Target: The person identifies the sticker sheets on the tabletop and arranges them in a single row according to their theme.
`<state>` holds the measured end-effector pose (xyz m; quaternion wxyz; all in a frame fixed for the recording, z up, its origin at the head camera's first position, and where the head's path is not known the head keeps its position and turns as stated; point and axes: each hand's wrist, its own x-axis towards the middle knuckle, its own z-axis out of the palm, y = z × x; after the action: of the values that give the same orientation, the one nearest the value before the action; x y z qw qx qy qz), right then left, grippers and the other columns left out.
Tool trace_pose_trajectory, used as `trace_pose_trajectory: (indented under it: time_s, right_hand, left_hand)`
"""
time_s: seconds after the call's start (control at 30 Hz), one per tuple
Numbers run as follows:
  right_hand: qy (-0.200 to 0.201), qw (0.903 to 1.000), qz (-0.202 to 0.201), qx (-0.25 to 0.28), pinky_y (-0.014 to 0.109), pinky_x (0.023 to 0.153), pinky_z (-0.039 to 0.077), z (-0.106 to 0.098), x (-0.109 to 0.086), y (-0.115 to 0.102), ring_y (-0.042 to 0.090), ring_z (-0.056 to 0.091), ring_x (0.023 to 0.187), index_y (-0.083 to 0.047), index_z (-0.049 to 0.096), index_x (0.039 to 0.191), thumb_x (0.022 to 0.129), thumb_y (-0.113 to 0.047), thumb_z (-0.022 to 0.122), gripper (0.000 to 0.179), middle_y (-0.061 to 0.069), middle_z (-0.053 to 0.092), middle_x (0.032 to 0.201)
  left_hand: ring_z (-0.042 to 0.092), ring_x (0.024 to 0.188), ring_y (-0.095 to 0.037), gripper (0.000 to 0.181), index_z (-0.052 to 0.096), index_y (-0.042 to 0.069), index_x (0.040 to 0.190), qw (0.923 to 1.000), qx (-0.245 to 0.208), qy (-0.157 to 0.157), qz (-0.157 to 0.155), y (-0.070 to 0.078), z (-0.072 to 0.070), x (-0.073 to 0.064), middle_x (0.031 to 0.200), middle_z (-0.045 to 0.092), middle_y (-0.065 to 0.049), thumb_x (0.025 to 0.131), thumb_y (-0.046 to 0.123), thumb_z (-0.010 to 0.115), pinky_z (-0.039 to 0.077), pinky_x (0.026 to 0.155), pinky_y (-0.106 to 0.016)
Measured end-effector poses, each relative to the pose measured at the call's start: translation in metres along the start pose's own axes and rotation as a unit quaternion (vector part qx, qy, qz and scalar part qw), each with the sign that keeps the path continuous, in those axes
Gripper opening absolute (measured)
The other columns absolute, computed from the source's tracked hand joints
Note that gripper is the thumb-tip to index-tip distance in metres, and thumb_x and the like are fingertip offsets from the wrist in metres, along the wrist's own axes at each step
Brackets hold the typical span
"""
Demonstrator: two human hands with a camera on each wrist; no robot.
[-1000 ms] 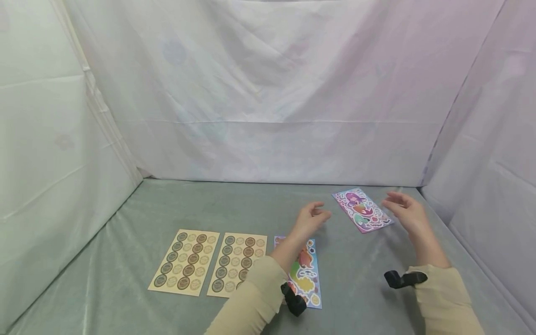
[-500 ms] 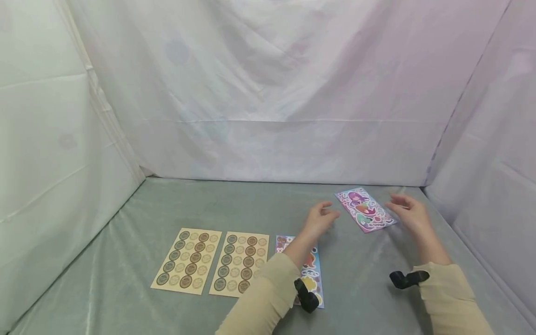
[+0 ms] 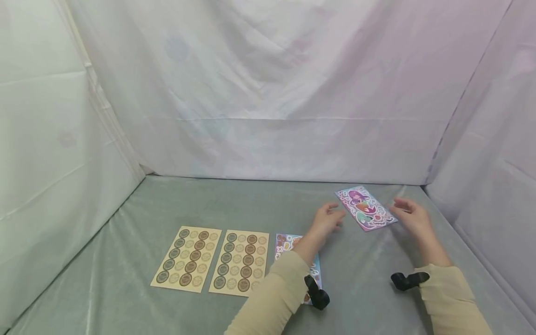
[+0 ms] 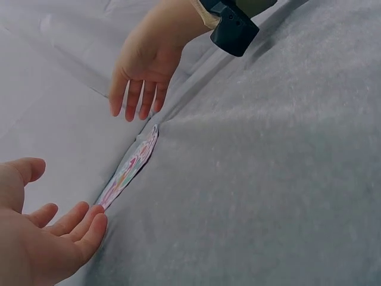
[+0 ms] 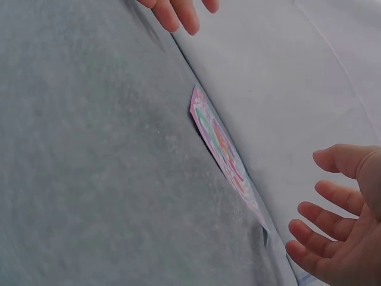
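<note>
A sheet of mermaid stickers (image 3: 365, 208) in pink, purple and blue lies slantwise toward the back right of the grey cloth. My left hand (image 3: 326, 221) hovers just off its left edge, fingers relaxed and holding nothing. On the other side, my right hand (image 3: 413, 216) is near the sheet's right corner, its fingers loosely bent and free. In the left wrist view, my left fingertips (image 4: 95, 223) overlap the near end of the sheet (image 4: 130, 168). The right wrist view shows the sheet (image 5: 223, 146) lying between both hands, with my right palm (image 5: 357, 220) turned toward it.
Two cream sheets of round labels (image 3: 187, 259) (image 3: 240, 263) lie side by side at centre left. Another colourful sticker sheet (image 3: 286, 242) is partly hidden beneath my left forearm. White cloth walls (image 3: 268, 93) enclose the back and both sides.
My left hand has moved rightward, closer to the mermaid sticker sheet, and its forearm covers more of the near sheet. The right hand has shifted only slightly; the mermaid sheet stays in place.
</note>
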<state>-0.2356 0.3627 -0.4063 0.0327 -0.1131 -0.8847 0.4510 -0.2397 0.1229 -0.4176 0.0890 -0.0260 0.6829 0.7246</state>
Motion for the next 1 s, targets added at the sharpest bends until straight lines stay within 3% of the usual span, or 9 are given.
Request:
trace_pose_trajectory:
  time_s: [0.3,0.8,1.0]
  right_hand:
    - [0.006,1.0000,-0.005,0.006,0.061,0.099,0.033,0.008,0.008,0.010,0.048,0.033,0.130,0.002,0.031,0.147,0.098,-0.034,0.051,0.064,0.029,0.035,0.144]
    - [0.009,0.9995,-0.005,0.029,0.060,0.100,0.032,0.014,0.011,0.020,0.047,0.033,0.131,0.000,0.030,0.148,0.098,-0.036,0.052,0.066,0.028,0.034,0.146]
    - [0.010,0.9995,-0.023,0.016,0.057,0.098,0.036,0.014,0.011,0.023,0.047,0.035,0.129,0.001,0.031,0.147,0.098,-0.035,0.052,0.064,0.028,0.037,0.143]
  left_hand:
    - [0.065,0.088,-0.028,0.038,0.061,0.007,0.123,0.9987,-0.043,0.028,0.000,0.000,0.007,0.003,0.089,0.065,-0.001,0.086,0.010,0.069,0.054,0.077,-0.039]
    - [0.065,0.091,-0.023,0.040,0.057,0.004,0.126,0.9943,-0.104,0.020,-0.007,-0.011,0.021,0.005,0.100,0.066,-0.007,0.087,0.007,0.068,0.054,0.079,-0.039]
    - [0.064,0.096,-0.026,0.042,0.055,0.003,0.127,0.9907,-0.131,0.026,-0.029,-0.013,0.026,0.007,0.102,0.065,-0.009,0.087,0.006,0.068,0.055,0.079,-0.039]
